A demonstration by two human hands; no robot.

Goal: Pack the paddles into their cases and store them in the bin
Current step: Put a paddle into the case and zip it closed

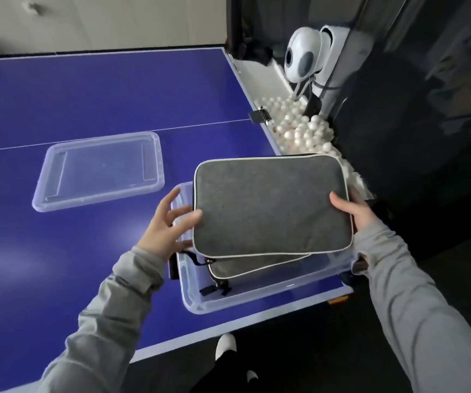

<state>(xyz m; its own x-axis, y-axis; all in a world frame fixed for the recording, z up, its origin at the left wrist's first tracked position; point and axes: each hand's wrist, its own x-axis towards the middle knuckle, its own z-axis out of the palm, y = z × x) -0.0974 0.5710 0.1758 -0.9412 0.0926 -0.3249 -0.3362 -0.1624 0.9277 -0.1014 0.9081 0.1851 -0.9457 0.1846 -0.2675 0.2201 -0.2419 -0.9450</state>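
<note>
Blue table-tennis table [87, 95] fills the head view, a clear plastic bin [197, 303] standing at its near right corner. Right hand [352, 209] grips the right edge of a grey felt rectangular paddle case with white piping [268, 205], thumb on top, holding it above the bin. Left hand [167, 225] has fingers spread and relaxed, fingertips at the case's left edge. A second grey case [257, 265] lies in the bin beneath. A clear lid [101, 171] rests on the table to the left; white balls [302, 129] crowd a tray beyond. No writing is legible.
</note>
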